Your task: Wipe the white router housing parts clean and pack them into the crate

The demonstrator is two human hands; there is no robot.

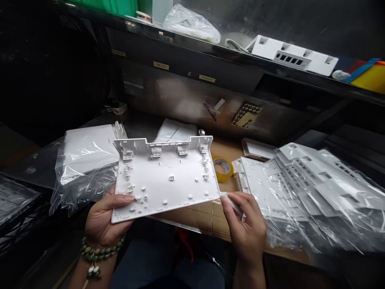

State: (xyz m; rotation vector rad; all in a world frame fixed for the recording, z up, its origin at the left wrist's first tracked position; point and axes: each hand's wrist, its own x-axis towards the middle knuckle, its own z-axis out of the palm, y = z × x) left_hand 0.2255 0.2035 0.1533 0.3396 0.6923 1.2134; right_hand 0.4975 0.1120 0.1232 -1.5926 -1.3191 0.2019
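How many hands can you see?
2: the left hand grips the white panel's lower left corner; the right hand, holding a small white thing, is by its lower right corner.

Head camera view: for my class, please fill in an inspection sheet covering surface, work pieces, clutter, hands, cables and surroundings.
Surface: brown board, dark tabletop toward the left.
Work pieces: white panel, molded clips facing the camera; small white item.
Clutter: yellow tape roll right of the panel; plastic-wrapped white parts on both sides.
Left hand: grips the panel's lower left corner.
Right hand: pinches the small item at its lower right corner.
Cables: cord-like loop on the shelf; cannot tell if cable.
Surroundings: shelf above, holding a white casing.
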